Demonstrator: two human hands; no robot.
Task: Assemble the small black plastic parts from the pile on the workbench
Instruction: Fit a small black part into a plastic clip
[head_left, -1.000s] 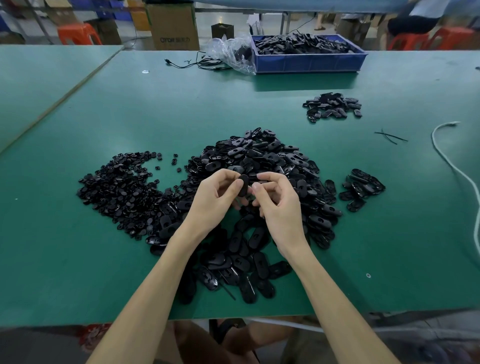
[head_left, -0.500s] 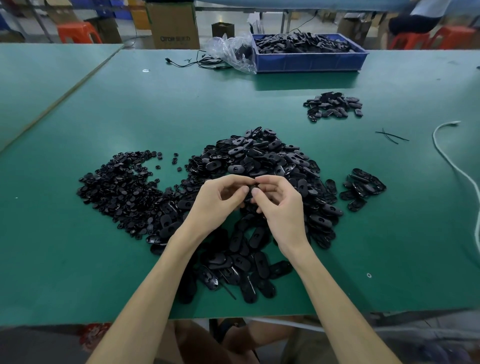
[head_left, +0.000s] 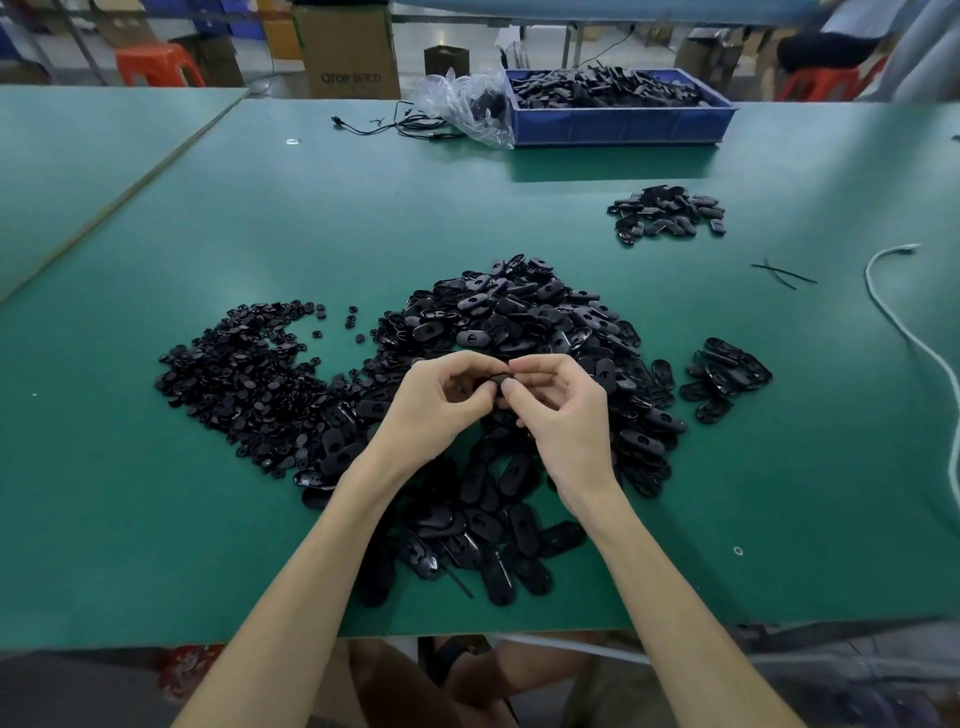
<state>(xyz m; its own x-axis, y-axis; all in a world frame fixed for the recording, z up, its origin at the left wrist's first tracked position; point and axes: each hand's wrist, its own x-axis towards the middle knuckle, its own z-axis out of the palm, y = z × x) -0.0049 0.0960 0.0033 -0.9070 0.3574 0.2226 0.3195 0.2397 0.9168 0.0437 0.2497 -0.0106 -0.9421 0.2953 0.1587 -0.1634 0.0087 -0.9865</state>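
Fingers of left hand (head_left: 441, 402) and right hand (head_left: 569, 415) are clamped closer on one black part (head_left: 494, 382), at six o'clock of the pile (head_left: 519, 322); joining is judged underway.

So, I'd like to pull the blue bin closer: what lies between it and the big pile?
Head view: only bare green mat between the blue bin and the big pile.

- oval parts pile (head_left: 519, 322): black, heaped, mid-bench
- round parts (head_left: 244, 374): smaller, black, spread flat at the pile's 9 o'clock
- held part (head_left: 492, 383): black, mostly hidden, pinched between left hand (head_left: 441, 405) and right hand (head_left: 566, 415)
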